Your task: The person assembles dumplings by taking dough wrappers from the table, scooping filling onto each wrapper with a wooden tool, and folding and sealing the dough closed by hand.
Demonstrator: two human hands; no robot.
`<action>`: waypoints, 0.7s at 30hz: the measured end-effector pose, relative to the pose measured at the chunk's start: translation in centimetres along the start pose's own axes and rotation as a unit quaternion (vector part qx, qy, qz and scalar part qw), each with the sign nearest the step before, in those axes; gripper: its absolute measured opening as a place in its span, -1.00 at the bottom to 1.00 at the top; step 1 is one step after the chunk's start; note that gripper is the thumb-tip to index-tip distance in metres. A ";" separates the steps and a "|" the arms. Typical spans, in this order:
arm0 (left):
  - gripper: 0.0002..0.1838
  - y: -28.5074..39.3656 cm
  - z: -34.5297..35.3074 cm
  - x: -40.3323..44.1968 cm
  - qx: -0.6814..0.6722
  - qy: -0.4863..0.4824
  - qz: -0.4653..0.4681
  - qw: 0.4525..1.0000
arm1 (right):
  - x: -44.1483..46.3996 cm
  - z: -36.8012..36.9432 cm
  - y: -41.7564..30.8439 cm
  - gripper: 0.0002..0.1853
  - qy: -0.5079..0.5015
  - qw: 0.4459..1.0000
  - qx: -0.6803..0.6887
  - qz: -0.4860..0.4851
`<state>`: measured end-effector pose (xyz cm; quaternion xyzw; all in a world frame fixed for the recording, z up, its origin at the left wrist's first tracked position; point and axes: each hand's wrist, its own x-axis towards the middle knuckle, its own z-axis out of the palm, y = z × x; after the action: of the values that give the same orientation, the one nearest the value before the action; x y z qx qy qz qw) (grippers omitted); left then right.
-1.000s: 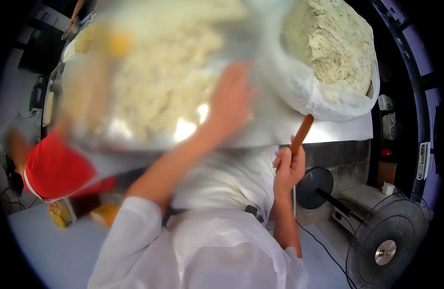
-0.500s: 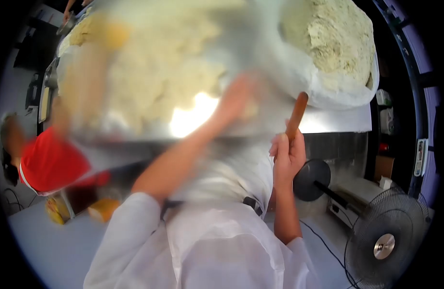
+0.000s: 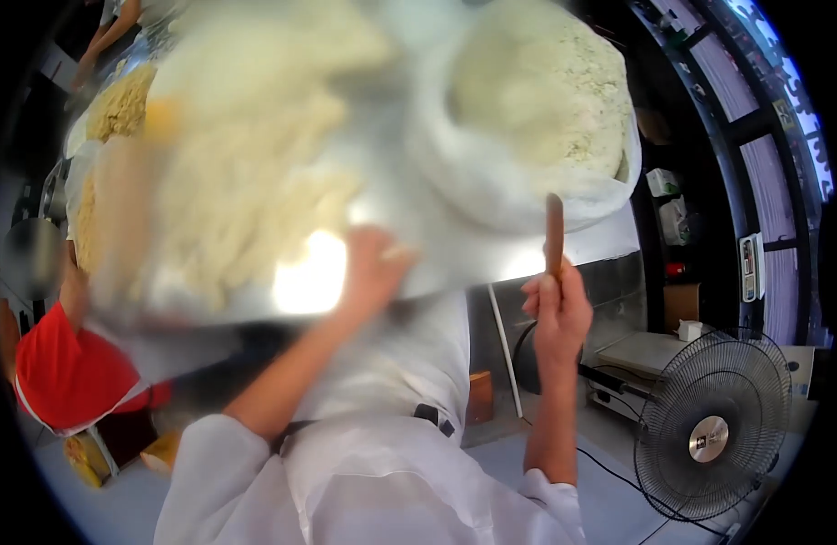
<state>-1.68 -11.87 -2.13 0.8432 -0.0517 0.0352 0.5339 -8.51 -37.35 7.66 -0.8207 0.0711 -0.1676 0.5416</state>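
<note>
My right hand (image 3: 562, 313) is wrapped around a smooth brown wooden stick (image 3: 554, 234), which points up toward the bag. My left hand (image 3: 368, 277), blurred, is over the table's near edge with its fingers closed. At its thumb side shows a small pale lump, seemingly a piece of dough (image 3: 399, 252). Left of that hand, a broad layer of pale, lumpy dough (image 3: 246, 191) covers the metal table (image 3: 396, 195). A large white plastic bag (image 3: 500, 213) stands on the table's right part, holding a big pale, crumbly mass (image 3: 564, 100).
A co-worker in a red top (image 3: 78, 368) is at the left, by a yellowish crumbly heap (image 3: 123, 104). Another person's arm (image 3: 109, 36) shows at the far upper left. A standing fan (image 3: 709, 436) is at my lower right, with a black cable on the floor.
The view has shifted, so the table and bag appear farther left. My left hand has come down and left toward the table's near edge. The right hand still grips the stick, now more upright.
</note>
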 end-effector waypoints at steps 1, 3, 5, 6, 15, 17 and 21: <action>-0.73 -0.2 -0.1 0.1 -0.092 -0.013 -0.052 0.994 | 1.6 -0.9 -0.7 -0.68 0.000 0.999 -0.045 -0.021; -0.79 -0.5 -1.2 0.2 -0.213 -0.061 -0.167 0.961 | 4.5 -2.5 -1.8 -0.70 -0.008 0.993 -0.115 -0.039; -0.81 0.8 -1.7 0.5 -0.315 -0.091 -0.257 0.909 | 7.2 -3.1 -3.4 -0.75 -0.016 0.979 -0.194 -0.057; -0.75 2.1 -2.2 0.9 -0.378 -0.106 -0.267 0.880 | 8.6 -3.1 -3.5 -0.76 -0.019 0.962 -0.244 -0.120; -0.56 5.0 -2.9 3.5 -0.625 -0.177 -0.250 0.717 | 16.3 -0.9 -5.5 -0.82 -0.089 0.795 -0.529 -0.285; -0.56 5.5 -3.2 3.7 -0.632 -0.175 -0.250 0.713 | 16.2 -0.5 -5.0 -0.84 -0.103 0.779 -0.561 -0.262; -0.57 6.2 -3.1 4.6 -0.634 -0.176 -0.215 0.722 | 15.9 0.7 -5.8 -0.90 -0.125 0.770 -0.585 -0.221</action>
<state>2.12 -11.94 5.31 0.2879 0.0275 -0.2703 0.9183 6.19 -39.14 15.86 -0.9856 -0.0963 -0.1045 -0.0918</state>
